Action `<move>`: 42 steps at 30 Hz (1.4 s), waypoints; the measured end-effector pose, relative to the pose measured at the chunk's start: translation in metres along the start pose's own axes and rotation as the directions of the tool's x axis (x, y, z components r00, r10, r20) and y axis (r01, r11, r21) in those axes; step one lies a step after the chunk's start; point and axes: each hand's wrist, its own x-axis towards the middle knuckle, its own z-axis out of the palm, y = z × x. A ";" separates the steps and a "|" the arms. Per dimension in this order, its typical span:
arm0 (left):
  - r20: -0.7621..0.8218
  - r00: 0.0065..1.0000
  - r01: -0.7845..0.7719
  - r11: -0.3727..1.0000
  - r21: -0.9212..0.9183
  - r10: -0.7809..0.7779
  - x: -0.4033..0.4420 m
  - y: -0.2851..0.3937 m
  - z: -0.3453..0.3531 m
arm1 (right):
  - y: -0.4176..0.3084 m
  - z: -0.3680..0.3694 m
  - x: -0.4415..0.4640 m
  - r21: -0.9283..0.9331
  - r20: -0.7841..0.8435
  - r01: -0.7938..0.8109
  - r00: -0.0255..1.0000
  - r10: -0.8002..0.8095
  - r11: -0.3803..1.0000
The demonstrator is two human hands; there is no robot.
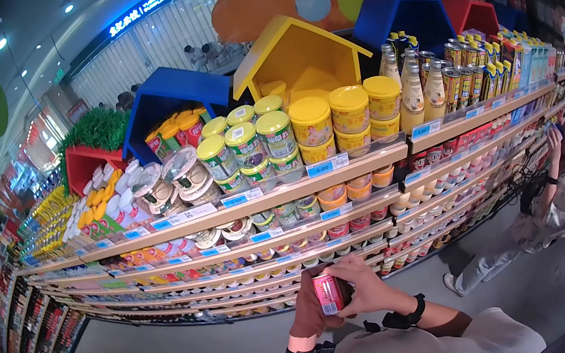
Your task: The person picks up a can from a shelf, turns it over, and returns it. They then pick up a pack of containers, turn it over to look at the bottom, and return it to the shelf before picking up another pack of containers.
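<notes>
A small pink-red can (328,295) with white lettering and a barcode is held in front of my chest. My left hand (308,307) is wrapped round its left side and underneath. From the right, my right hand (364,283) closes on its top and right side, fingers bent over it. Dark straps sit on both wrists. Beyond the hands stand the store shelves, with yellow-lidded tubs (311,122) and green-lidded cans (243,143) on the top board.
A long shelf unit (368,160) curves across the view, with several tiers of cups and cans. Glass bottles (412,98) stand right of the tubs. Blue and yellow house-shaped boxes (299,48) top it. Another person (560,203) stands at the right, one hand raised to the shelf.
</notes>
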 end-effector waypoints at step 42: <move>0.022 0.994 -0.108 0.993 -0.036 0.109 -0.001 -0.002 0.004 | -0.029 -0.018 0.021 -0.125 0.069 0.060 0.996 -0.052 0.990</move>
